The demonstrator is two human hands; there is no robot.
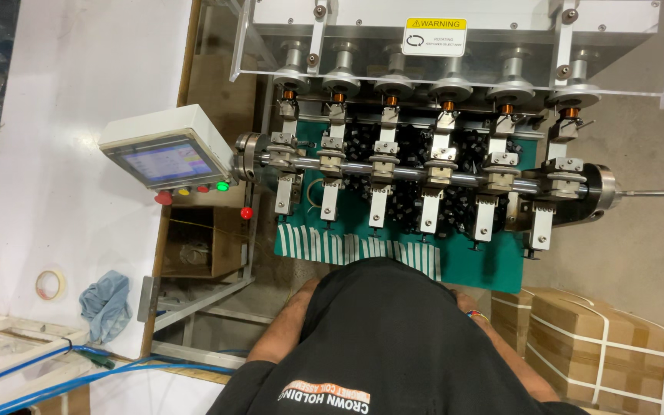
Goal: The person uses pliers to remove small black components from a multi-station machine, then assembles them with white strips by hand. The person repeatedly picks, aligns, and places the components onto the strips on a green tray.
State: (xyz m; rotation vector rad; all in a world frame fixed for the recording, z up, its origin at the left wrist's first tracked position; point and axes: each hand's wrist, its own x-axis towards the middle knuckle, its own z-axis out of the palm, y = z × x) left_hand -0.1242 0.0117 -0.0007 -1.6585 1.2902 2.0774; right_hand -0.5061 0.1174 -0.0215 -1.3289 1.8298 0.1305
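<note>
Six winding stations (439, 123) stand in a row across the coil winding machine, each with a copper-wound bobbin (448, 106) seated under a round metal spindle head. A steel shaft (416, 175) runs horizontally below them and carries six clamp blocks with hanging metal fingers. Loose black parts (413, 204) lie heaped on the green tray (501, 261) behind the shaft. A clear guard (455, 46) with a yellow warning label covers the top of the machine.

The person's forearms show at either side of the black shirt (378, 338): the left forearm (286, 327) at the left edge of the torso, the right forearm (493, 338) at the right, with a coloured band at the wrist. Both hands are hidden beneath the torso, so whether they are wide, narrow or holding anything cannot be told. The machine lies directly ahead of and above the concealed hands, the tray's near edge just beyond the shirt.

A control panel (164, 157) with a lit screen and coloured buttons stands left of the machine. On the white surface (78, 77) farther left lie a roll of tape (51, 284) and a blue cloth (107, 301). Strapped cardboard boxes (616, 346) sit at lower right.
</note>
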